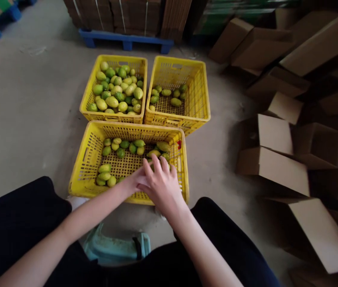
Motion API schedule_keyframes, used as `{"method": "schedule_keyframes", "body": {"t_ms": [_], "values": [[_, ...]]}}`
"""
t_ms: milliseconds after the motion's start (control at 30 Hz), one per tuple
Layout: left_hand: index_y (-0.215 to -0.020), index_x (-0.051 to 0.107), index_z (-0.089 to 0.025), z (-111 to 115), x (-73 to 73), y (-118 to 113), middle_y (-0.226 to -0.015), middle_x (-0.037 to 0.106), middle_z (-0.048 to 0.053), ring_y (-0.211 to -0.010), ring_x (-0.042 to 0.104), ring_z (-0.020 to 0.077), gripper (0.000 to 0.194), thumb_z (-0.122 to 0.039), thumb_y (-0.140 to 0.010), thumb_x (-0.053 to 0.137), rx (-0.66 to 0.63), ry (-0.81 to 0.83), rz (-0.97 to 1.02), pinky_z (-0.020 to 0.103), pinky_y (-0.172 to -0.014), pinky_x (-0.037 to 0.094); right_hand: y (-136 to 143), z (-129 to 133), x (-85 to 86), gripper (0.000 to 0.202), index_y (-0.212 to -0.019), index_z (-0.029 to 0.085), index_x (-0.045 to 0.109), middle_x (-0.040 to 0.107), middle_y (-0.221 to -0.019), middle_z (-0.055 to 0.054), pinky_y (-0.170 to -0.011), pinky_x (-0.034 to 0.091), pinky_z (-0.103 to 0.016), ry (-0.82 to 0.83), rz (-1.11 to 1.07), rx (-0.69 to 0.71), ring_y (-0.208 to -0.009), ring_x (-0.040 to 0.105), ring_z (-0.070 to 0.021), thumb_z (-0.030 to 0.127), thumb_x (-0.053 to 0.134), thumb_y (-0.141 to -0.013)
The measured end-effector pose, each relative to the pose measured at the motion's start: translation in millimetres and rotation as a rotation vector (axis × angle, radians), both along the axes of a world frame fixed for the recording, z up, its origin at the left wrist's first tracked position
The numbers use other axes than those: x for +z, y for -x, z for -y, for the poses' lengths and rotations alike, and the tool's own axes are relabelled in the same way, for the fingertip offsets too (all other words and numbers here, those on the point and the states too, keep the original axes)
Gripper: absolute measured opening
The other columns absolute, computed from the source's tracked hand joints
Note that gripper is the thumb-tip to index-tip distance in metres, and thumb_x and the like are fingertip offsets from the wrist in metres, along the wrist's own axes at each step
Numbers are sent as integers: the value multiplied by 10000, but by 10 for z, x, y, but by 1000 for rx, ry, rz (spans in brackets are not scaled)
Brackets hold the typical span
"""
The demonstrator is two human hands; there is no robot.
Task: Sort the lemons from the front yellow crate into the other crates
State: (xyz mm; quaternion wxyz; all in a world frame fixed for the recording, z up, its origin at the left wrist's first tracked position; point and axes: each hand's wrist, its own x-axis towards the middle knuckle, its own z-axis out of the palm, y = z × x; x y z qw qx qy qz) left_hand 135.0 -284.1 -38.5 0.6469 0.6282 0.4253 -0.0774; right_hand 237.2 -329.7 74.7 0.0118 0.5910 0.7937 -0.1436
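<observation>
Both my hands are over the right part of the near yellow crate (77,167). My right hand (165,183) has its fingers apart and bent downward, above several green-yellow lemons (163,146) in the right corner. Nothing held shows in it. Close against it is my left hand (139,179), its fingers mostly hidden behind the right one, so whether it holds anything cannot be seen. Further lemons (104,168) lie at the crate's left side. Along its far wall runs a loose row of green and yellow lemons (121,153).
A yellow crate (83,107) full of lemons stands behind on the left. Beside it another yellow crate (206,91) holds several lemons. Open cardboard boxes (276,131) crowd the right. Stacked cardboard rests on a blue pallet (127,40). A light-blue plastic stool (111,247) is beneath me.
</observation>
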Motion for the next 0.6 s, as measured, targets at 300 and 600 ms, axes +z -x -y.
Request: {"method": "schedule_keyframes", "body": {"t_ms": [300, 600], "values": [[-1304, 590, -160, -87, -371, 180, -1209, 714, 101, -1045, 704, 191, 540, -284, -1056, 128, 177, 149, 21, 326, -849, 591, -83, -37, 136, 297, -1122, 120, 650, 720, -1046, -187, -773, 520, -380, 304, 89, 2, -978, 696, -321, 197, 606, -838], [-1291, 604, -172, -1045, -1198, 761, -1311, 612, 97, -1130, 629, 266, 401, -388, -956, 638, 237, -277, -494, 479, -939, 559, 50, 243, -23, 374, -1135, 66, 687, 736, -1025, -226, -832, 565, -428, 583, 74, 184, -1002, 718, -340, 121, 675, -765]]}}
